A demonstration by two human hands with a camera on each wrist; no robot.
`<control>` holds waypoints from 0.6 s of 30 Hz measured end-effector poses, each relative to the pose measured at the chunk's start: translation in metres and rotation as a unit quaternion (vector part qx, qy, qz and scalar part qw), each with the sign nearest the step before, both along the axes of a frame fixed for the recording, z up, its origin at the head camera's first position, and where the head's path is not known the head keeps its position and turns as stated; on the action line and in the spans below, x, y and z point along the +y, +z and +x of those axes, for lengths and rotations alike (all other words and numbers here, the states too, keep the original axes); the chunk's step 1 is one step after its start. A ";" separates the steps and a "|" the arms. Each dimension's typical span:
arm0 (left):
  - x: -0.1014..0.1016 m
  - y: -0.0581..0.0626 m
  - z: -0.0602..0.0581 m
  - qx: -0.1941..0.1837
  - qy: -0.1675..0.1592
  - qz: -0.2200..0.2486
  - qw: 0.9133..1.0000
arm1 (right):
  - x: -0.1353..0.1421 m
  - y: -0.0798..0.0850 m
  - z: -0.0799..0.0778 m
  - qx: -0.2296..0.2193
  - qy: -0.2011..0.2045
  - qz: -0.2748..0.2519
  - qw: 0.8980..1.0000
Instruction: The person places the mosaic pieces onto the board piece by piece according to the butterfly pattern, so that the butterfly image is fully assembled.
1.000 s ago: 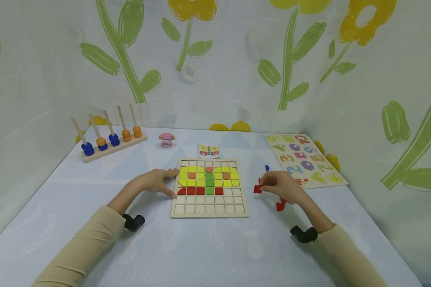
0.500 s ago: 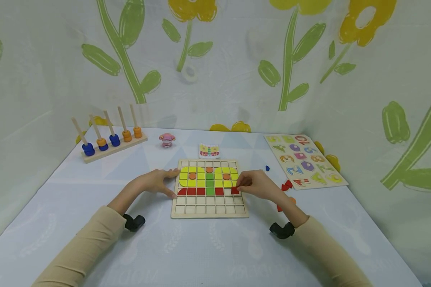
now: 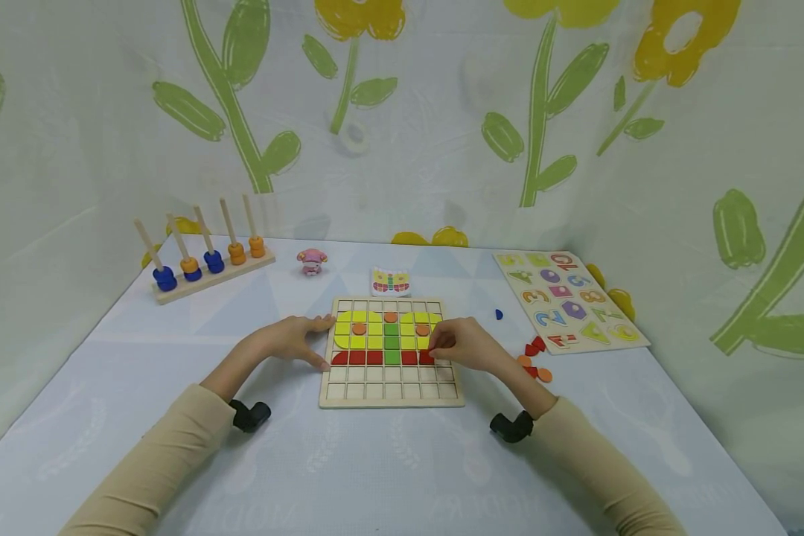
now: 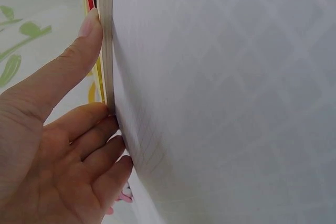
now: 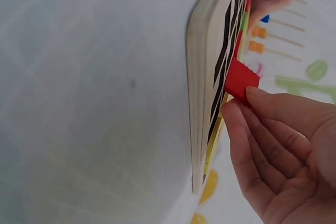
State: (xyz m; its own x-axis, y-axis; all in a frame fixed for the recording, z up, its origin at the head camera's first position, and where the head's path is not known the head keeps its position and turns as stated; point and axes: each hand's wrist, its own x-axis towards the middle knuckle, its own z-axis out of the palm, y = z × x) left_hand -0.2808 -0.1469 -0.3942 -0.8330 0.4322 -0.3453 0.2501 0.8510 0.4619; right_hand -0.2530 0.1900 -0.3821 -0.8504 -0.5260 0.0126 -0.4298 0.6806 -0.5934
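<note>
A wooden grid board [image 3: 391,404] lies mid-table, its upper rows filled with yellow tiles [image 3: 350,342], orange discs [image 3: 359,329] and a column of green tiles [image 3: 391,342]. Red tiles [image 3: 356,357] line the row below. My left hand [image 3: 285,339] touches the board's left edge with thumb and fingers spread. Between right thumb and fingertips I pinch a red square tile [image 5: 242,81]; it is tilted over the board in the right wrist view. My right hand [image 3: 470,345] is over the board's right side, partly covering the tile in the head view.
Behind the board stands a butterfly picture card [image 3: 391,283]. Loose red pieces [image 3: 534,346], orange discs [image 3: 545,375] and a blue piece [image 3: 499,314] lie to the right, near a number puzzle [image 3: 566,298]. At back left are a peg stacker [image 3: 214,275] and pink figurine [image 3: 311,261].
My right hand has carried the red square tile leftward from the loose pieces to the board's red row, beside another red tile. The left hand has stayed at the board's edge.
</note>
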 end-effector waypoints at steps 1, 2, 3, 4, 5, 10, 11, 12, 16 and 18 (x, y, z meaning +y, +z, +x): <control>0.000 0.000 0.000 0.000 0.000 0.000 1.000 | 0.000 0.000 0.000 0.000 -0.003 0.003 1.000; 0.000 0.000 0.000 -0.001 0.001 -0.001 1.000 | 0.000 0.000 0.000 0.000 -0.007 0.006 1.000; 0.000 0.000 0.000 -0.001 0.001 -0.001 1.000 | 0.000 -0.001 0.001 0.000 -0.010 0.009 1.000; 0.000 0.000 0.000 0.000 0.001 -0.002 1.000 | 0.000 -0.001 0.001 0.000 -0.013 0.012 1.000; 0.000 0.000 0.000 0.000 0.001 -0.002 1.000 | 0.000 -0.001 0.001 0.001 -0.014 0.014 1.000; 0.001 0.003 0.002 0.001 0.000 -0.001 1.000 | 0.001 -0.001 0.002 0.006 -0.018 0.021 1.000; 0.001 0.003 0.002 0.000 0.000 -0.001 1.000 | 0.000 0.000 0.002 0.003 -0.019 0.022 1.000; 0.001 0.004 0.002 0.000 0.000 0.000 1.000 | 0.000 0.000 0.003 0.001 -0.019 0.025 1.000; 0.001 0.004 0.003 0.001 -0.001 -0.002 1.000 | 0.000 0.001 0.005 -0.007 -0.015 0.033 0.999; 0.001 0.004 0.003 0.001 0.000 -0.002 1.000 | 0.000 0.002 0.006 -0.004 -0.012 0.037 0.999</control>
State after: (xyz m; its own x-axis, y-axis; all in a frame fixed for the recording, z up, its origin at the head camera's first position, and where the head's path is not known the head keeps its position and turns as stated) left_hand -0.2782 -0.1454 -0.3903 -0.8330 0.4315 -0.3463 0.2515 0.8528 0.4577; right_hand -0.2469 0.1903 -0.3806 -0.8624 -0.5051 -0.0323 -0.4087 0.7326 -0.5444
